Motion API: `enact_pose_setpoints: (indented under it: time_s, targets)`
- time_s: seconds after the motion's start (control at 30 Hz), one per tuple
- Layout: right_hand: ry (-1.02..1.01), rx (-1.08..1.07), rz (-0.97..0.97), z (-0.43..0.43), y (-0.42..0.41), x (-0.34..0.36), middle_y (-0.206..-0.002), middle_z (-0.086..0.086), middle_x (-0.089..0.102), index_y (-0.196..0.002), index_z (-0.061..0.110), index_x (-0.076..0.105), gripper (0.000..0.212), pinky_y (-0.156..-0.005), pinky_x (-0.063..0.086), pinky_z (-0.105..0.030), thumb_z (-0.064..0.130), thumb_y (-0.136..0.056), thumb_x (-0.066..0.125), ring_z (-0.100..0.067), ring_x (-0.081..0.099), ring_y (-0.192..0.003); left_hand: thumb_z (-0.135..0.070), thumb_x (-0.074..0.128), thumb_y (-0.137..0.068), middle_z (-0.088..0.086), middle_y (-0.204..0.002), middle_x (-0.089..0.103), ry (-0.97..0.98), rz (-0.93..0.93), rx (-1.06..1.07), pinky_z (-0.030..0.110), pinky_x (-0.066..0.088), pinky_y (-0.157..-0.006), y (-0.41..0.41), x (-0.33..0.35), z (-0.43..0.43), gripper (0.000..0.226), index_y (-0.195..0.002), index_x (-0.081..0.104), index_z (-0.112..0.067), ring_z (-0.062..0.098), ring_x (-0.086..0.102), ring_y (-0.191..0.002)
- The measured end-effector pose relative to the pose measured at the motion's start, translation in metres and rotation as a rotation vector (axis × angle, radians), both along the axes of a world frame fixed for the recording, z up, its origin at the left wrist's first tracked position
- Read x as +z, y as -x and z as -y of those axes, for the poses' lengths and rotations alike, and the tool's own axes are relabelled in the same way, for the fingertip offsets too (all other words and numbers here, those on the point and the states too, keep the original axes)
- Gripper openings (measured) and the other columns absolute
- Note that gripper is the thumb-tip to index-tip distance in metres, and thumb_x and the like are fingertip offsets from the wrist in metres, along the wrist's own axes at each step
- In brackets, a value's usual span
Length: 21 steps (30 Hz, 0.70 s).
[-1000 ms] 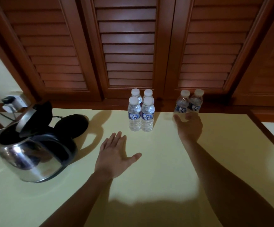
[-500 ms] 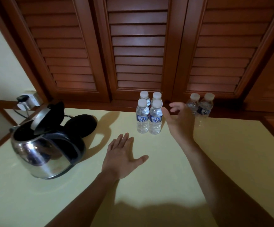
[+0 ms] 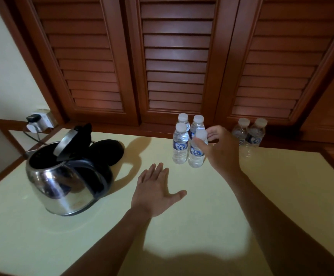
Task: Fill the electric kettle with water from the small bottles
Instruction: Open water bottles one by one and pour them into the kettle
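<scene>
A steel electric kettle (image 3: 62, 186) stands off its base on the left of the pale yellow table (image 3: 272, 196), lid flipped up. Several small capped water bottles cluster at the back middle; the front right bottle (image 3: 196, 154) has my right hand (image 3: 220, 154) curled beside its neck, thumb touching near the cap, fingers still spread. The front left bottle (image 3: 180, 146) stands beside it. Two more bottles (image 3: 250, 134), which look empty, stand farther right. My left hand (image 3: 154, 192) lies flat on the table, palm down, holding nothing.
The kettle's black round base (image 3: 108, 152) lies behind the kettle, its cord running to a wall socket (image 3: 40, 122) at the left. Brown louvred doors (image 3: 176, 62) rise right behind the table. A wooden rim edges the table on the left and right.
My right hand has moved left, away from the two bottles at the right, to the front right bottle of the middle cluster. My left hand stays flat. The camera shifted slightly.
</scene>
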State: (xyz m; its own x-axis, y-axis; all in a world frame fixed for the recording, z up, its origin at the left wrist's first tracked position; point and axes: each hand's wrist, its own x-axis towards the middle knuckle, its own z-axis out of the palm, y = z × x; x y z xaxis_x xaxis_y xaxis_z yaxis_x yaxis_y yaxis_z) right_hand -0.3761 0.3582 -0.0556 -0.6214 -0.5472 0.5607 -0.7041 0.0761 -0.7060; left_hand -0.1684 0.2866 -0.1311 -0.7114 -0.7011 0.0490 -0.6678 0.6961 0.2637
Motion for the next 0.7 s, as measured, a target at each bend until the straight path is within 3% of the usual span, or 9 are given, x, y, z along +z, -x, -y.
enact_pose_setpoints:
  time_s: [0.13,0.23,0.3,0.4,0.53,0.7]
  targets:
    - [-0.032,-0.015,-0.014,-0.015,-0.019,0.003,-0.079,0.012,0.066,-0.083,0.024,0.063,0.028,-0.067,0.046,-0.02,0.039,-0.072,0.084,-0.003,0.062,-0.075,-0.093,0.033,-0.074,-0.007,-0.168,0.013,-0.031,-0.045,0.0,0.037,0.002,-0.125,-0.002,0.002,-0.001,0.106,-0.157,0.023,-0.028,0.012,-0.001,-0.155]
    - [-0.05,0.042,-0.027,-0.027,-0.041,0.007,-0.076,0.012,0.067,-0.083,0.023,0.064,0.027,-0.064,0.046,-0.017,0.036,-0.072,0.085,-0.004,0.062,-0.071,-0.086,0.05,-0.074,-0.01,-0.157,0.038,-0.086,-0.231,-0.033,0.037,0.017,-0.123,-0.008,0.008,-0.007,0.096,-0.151,0.034,-0.03,0.014,0.021,-0.151]
    - [-0.064,0.088,-0.024,-0.036,-0.059,0.014,-0.075,0.014,0.067,-0.085,0.022,0.066,0.027,-0.063,0.043,-0.011,0.034,-0.071,0.086,-0.004,0.062,-0.071,-0.076,0.066,-0.073,-0.015,-0.144,0.053,-0.186,-0.41,-0.06,0.027,0.033,-0.114,-0.016,0.012,-0.015,0.086,-0.144,0.044,-0.031,0.006,0.043,-0.137]
    - [-0.085,0.14,0.019,-0.046,-0.092,0.026,-0.075,0.012,0.067,-0.086,0.022,0.067,0.028,-0.063,0.043,-0.01,0.029,-0.071,0.088,-0.001,0.06,-0.068,-0.059,0.082,-0.07,-0.026,-0.121,0.066,-0.452,-0.627,-0.115,0.016,0.047,-0.093,-0.036,0.022,-0.034,0.071,-0.131,0.053,-0.036,-0.007,0.06,-0.11]
    - [-0.143,0.194,-0.001,-0.048,-0.142,0.036,-0.076,0.011,0.069,-0.084,0.023,0.067,0.027,-0.062,0.047,-0.015,0.034,-0.07,0.088,-0.006,0.063,-0.07,-0.041,0.085,-0.077,-0.015,-0.096,0.075,-0.606,-0.75,-0.098,0.024,0.054,-0.074,-0.071,0.026,-0.037,0.044,-0.113,0.063,-0.028,0.001,0.069,-0.085]
    - [-0.236,0.262,-0.054,-0.046,-0.205,0.05,-0.076,0.013,0.067,-0.083,0.022,0.067,0.031,-0.056,0.045,-0.014,0.043,-0.071,0.085,-0.007,0.064,-0.07,-0.068,0.071,-0.071,-0.007,-0.086,0.07,-0.463,-0.658,-0.107,0.044,0.054,-0.072,-0.134,0.019,-0.023,0.048,-0.102,0.061,-0.034,0.011,0.064,-0.079]
